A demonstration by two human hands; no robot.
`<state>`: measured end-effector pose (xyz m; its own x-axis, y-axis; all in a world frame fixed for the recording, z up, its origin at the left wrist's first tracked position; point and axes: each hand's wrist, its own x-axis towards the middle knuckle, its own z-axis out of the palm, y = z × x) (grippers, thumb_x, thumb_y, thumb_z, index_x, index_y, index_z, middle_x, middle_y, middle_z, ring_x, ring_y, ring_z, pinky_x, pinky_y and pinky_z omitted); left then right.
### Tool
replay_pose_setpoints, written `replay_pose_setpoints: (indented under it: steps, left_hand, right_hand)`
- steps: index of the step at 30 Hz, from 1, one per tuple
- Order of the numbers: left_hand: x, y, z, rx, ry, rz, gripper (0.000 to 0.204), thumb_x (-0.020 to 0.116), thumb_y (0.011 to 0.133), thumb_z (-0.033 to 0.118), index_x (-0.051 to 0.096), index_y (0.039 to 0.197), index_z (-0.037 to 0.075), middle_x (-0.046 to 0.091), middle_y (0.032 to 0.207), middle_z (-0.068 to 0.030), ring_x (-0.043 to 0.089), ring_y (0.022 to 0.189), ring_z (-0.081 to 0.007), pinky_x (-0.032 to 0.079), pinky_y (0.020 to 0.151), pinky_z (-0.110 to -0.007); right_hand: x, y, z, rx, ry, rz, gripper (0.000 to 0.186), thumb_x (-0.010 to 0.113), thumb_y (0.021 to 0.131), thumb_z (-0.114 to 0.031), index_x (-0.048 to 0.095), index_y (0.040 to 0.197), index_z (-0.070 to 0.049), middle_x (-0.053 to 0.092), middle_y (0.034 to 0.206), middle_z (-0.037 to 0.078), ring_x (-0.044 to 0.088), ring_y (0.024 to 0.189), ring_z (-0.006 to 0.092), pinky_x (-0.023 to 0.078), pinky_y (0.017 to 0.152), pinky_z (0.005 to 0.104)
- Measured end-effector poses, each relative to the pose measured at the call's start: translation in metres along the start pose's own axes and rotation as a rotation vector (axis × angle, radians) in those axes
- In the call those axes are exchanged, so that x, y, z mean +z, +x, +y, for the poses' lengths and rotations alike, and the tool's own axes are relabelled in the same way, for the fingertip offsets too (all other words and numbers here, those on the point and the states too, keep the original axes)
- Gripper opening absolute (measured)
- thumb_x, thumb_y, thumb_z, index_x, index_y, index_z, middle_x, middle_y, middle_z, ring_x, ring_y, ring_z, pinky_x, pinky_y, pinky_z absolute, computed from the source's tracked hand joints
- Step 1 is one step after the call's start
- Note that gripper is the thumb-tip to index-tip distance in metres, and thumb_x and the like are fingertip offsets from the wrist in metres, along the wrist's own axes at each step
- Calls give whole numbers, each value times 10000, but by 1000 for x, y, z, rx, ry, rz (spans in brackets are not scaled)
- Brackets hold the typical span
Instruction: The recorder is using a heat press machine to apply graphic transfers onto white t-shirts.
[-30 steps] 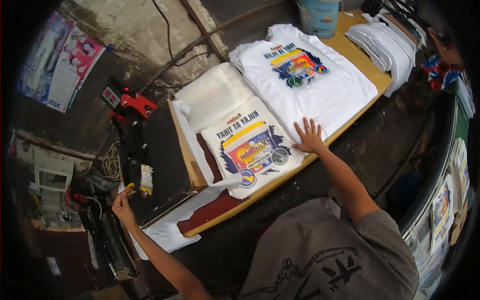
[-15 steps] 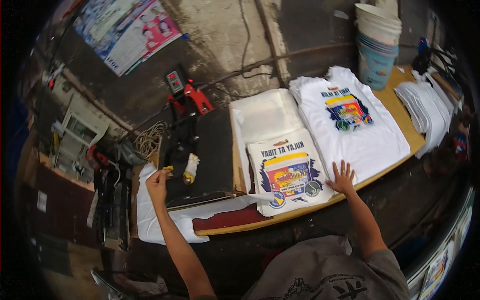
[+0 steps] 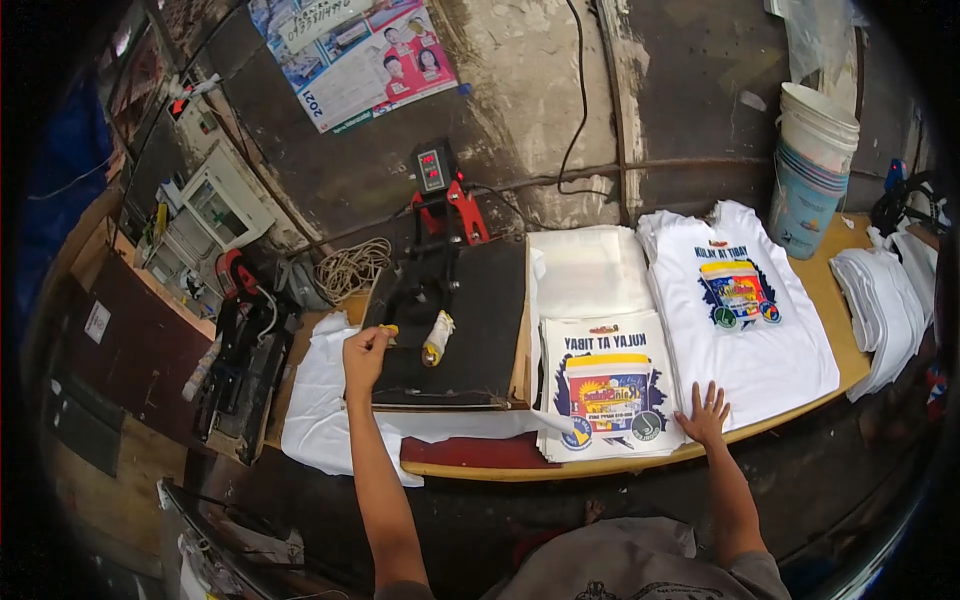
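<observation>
My left hand (image 3: 364, 358) is closed in a fist around one grip of the heat press handle, and a bit of yellow wrapping (image 3: 389, 332) shows past the fingers. A second grip (image 3: 437, 340), wrapped in white and yellow, stands up beside it. Below lies the black top plate (image 3: 484, 350) of the heat press, lowered over white fabric (image 3: 325, 430). My right hand (image 3: 706, 415) lies flat with fingers spread on the front edge of a white printed T-shirt (image 3: 780, 365), next to a stack of printed transfer sheets (image 3: 606, 385) whose lettering reads mirrored.
Blank whitish sheets (image 3: 588, 265) lie behind the transfers. Stacked buckets (image 3: 812, 175) and folded white cloth (image 3: 875, 310) stand at the right of the yellow-edged table (image 3: 480, 472). A red-lit control box (image 3: 432, 168), coiled rope (image 3: 352, 268) and a second black press (image 3: 245, 375) are farther left.
The view has shifted, so the table and its contents appear further right and lower. Both hands keep their places: left at the press handle, right on the shirt.
</observation>
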<state>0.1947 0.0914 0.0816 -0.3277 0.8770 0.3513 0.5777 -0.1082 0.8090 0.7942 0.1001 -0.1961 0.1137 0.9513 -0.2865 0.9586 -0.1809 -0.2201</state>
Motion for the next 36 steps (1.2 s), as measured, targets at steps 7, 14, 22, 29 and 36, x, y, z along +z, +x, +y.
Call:
replay_pose_setpoints:
  steps: [7,14,22,29,36]
  left_hand:
    - [-2,-3,-5,60,-28,20,186,606,899,114,701,860,-41,671,743,-8,532,655,-37,414,592,-208]
    - [0,-3,-5,111,-33,40,210,613,895,142,702,853,-45,647,675,-18,538,627,-49,418,583,-216]
    - [1,-3,11,65,30,28,220,606,897,143,687,818,-45,584,610,4,492,595,-36,397,563,-213]
    - [0,-1,0,98,23,29,210,614,888,145,690,828,-41,571,599,10,478,581,-36,378,543,-212]
    - [0,-5,3,74,-17,23,225,613,892,159,697,839,-42,629,655,-15,530,608,-45,404,555,-213]
  right_hand:
    - [-2,-7,-3,-15,27,15,943,508,792,-672,120,1524,-221,-15,1570,201,-51,1426,445,7,1089,651]
    - [-1,-8,-1,-28,27,22,953,511,788,-669,122,1524,-206,-19,1568,210,-52,1427,443,0,1094,642]
    - [-6,-6,-3,-28,36,14,954,502,794,-673,115,1524,-196,-29,1563,226,-55,1425,447,-7,1089,646]
    - [-6,-8,-3,-25,34,1,957,486,795,-686,103,1525,-200,-33,1564,222,-64,1426,445,-8,1090,645]
    - [-6,-9,-4,-2,37,-7,969,549,784,-639,87,1526,-221,-53,1571,194,-88,1430,426,-14,1100,627]
